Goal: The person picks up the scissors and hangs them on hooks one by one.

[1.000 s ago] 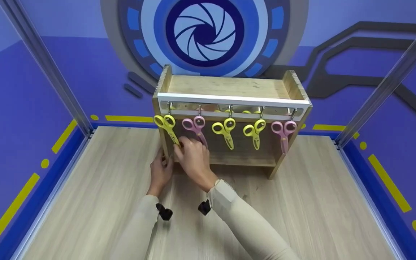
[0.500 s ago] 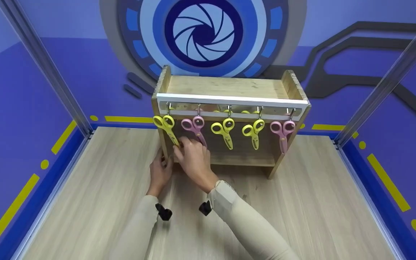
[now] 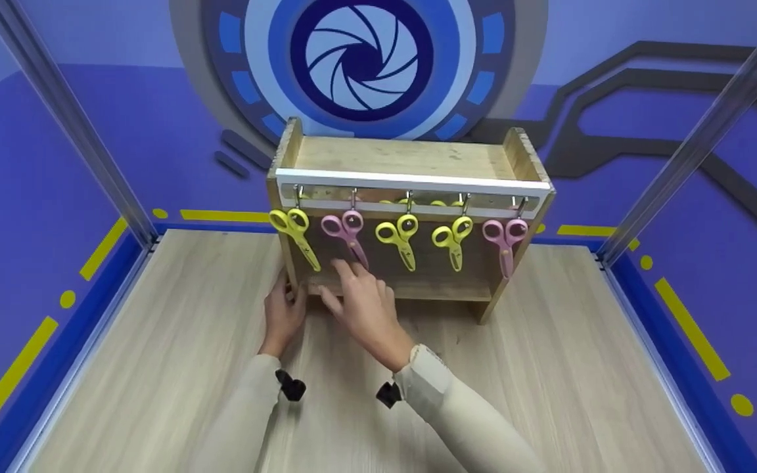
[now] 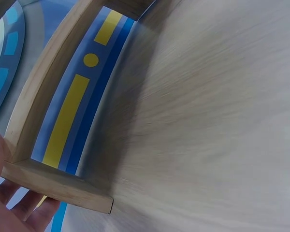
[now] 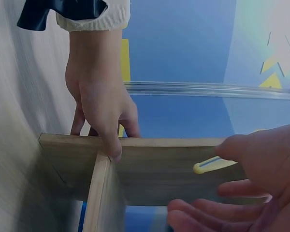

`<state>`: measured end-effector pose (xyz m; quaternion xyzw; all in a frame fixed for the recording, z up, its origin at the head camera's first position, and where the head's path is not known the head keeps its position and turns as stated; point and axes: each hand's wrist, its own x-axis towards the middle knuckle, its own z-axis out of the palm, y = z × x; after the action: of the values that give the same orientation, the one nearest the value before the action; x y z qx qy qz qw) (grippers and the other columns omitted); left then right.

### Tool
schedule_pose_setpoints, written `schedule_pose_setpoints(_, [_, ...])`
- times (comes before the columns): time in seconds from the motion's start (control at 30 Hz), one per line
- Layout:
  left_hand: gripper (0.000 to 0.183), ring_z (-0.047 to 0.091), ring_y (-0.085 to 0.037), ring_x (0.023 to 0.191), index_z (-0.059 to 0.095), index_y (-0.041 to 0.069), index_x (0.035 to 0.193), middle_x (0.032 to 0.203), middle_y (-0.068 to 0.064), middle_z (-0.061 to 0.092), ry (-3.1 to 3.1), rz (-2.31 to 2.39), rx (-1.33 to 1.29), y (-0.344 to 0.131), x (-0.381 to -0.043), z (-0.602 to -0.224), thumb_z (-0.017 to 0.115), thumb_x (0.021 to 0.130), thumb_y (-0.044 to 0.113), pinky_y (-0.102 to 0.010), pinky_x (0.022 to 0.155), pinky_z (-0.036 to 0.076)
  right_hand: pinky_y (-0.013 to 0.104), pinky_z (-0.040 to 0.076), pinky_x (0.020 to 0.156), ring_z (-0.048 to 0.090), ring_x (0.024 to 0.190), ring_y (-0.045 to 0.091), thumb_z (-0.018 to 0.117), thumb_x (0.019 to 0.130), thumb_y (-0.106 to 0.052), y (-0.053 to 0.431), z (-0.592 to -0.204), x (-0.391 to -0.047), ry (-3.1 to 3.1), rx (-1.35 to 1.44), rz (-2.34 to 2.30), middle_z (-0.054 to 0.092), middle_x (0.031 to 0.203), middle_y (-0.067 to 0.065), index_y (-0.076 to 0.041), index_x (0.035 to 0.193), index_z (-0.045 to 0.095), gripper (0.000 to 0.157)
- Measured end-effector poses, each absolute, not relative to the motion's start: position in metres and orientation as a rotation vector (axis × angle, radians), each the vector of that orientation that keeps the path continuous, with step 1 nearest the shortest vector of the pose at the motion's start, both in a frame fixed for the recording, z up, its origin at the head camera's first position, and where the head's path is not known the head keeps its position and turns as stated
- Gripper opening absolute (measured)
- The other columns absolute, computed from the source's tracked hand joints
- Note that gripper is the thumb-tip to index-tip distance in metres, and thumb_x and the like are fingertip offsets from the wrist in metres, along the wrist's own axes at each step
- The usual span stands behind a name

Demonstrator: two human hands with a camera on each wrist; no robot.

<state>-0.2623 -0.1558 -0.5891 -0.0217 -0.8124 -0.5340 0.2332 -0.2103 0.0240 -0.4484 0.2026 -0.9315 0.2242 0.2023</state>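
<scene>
A small wooden shelf [image 3: 385, 157] stands on the table with several pairs of scissors hung from hooks along its front. My left hand [image 3: 281, 315] grips the lower left side panel, thumb on the inner side and fingers outside, as the right wrist view shows. My right hand [image 3: 368, 312] holds nothing; its fingers are loosely extended below the leftmost yellow scissors [image 3: 298, 238] and the pink scissors [image 3: 347, 235]. In the right wrist view, the yellow tip [image 5: 208, 165] shows beside that hand's thumb [image 5: 232, 147].
Farther right hang two more yellow scissors [image 3: 402, 240] [image 3: 454, 242] and another pink pair [image 3: 506, 244]. A white strip [image 3: 411, 179] carries the metal hooks. Blue printed panels [image 3: 37, 171] and metal posts [image 3: 694, 144] enclose the wood-grain table [image 3: 549, 368].
My right hand has let go of the leftmost yellow scissors' tip and drawn slightly down and right, its fingers spreading. My left hand keeps its grip on the shelf. The head view has shifted slightly.
</scene>
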Motion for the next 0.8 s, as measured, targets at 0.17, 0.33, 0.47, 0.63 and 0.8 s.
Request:
schedule_pose_setpoints(0.17, [0.049, 0.064, -0.042, 0.120, 0.045, 0.002, 0.151, 0.136, -0.028, 0.060, -2.292, -1.473, 0.024, -0.158, -0.261, -0.585, 0.057, 0.105, 0.012, -0.055, 0.094, 0.056, 0.043, 0.054, 0.049, 0.068, 0.066, 0.028, 0.073, 0.095, -0.044, 0.038, -0.450, -0.200, -2.665, 0.602, 0.536, 0.071, 0.100, 0.007, -0.014, 0.125, 0.068, 0.042])
schedule_pose_setpoints(0.33, [0.050, 0.063, -0.042, 0.121, 0.044, 0.001, 0.152, 0.135, -0.028, 0.060, -2.284, -1.501, 0.012, -0.157, -0.260, -0.584, 0.058, 0.105, 0.011, -0.053, 0.094, 0.057, 0.047, 0.058, 0.057, 0.068, 0.081, 0.030, 0.075, 0.094, -0.045, 0.056, -0.455, -0.191, -2.693, 0.670, 0.489, 0.070, 0.104, 0.008, -0.014, 0.128, 0.068, 0.047])
schedule_pose_setpoints(0.47, [0.050, 0.062, -0.042, 0.122, 0.044, 0.001, 0.152, 0.134, -0.028, 0.061, -2.284, -1.523, 0.014, -0.156, -0.260, -0.585, 0.057, 0.105, 0.012, -0.052, 0.094, 0.057, 0.046, 0.056, 0.066, 0.062, 0.089, 0.030, 0.078, 0.092, -0.041, 0.076, -0.463, -0.184, -2.715, 0.781, 0.513, 0.067, 0.109, 0.007, -0.016, 0.131, 0.067, 0.047])
schedule_pose_setpoints(0.63, [0.047, 0.063, -0.042, 0.122, 0.046, 0.002, 0.150, 0.134, -0.026, 0.061, -2.279, -1.536, 0.013, -0.155, -0.261, -0.586, 0.057, 0.105, 0.014, -0.053, 0.095, 0.057, 0.044, 0.052, 0.076, 0.055, 0.099, 0.027, 0.080, 0.090, -0.043, 0.104, -0.479, -0.177, -2.672, 0.910, 0.548, 0.061, 0.121, 0.006, -0.023, 0.137, 0.063, 0.053])
schedule_pose_setpoints(0.8, [0.051, 0.061, -0.040, 0.124, 0.043, 0.004, 0.154, 0.138, -0.026, 0.059, -2.297, -1.537, 0.014, -0.155, -0.261, -0.586, 0.056, 0.106, 0.015, -0.051, 0.096, 0.056, 0.050, 0.051, 0.089, 0.054, 0.117, 0.030, 0.085, 0.083, -0.045, 0.134, -0.502, -0.176, -2.482, 0.941, 0.583, 0.056, 0.140, 0.011, -0.026, 0.141, 0.061, 0.065])
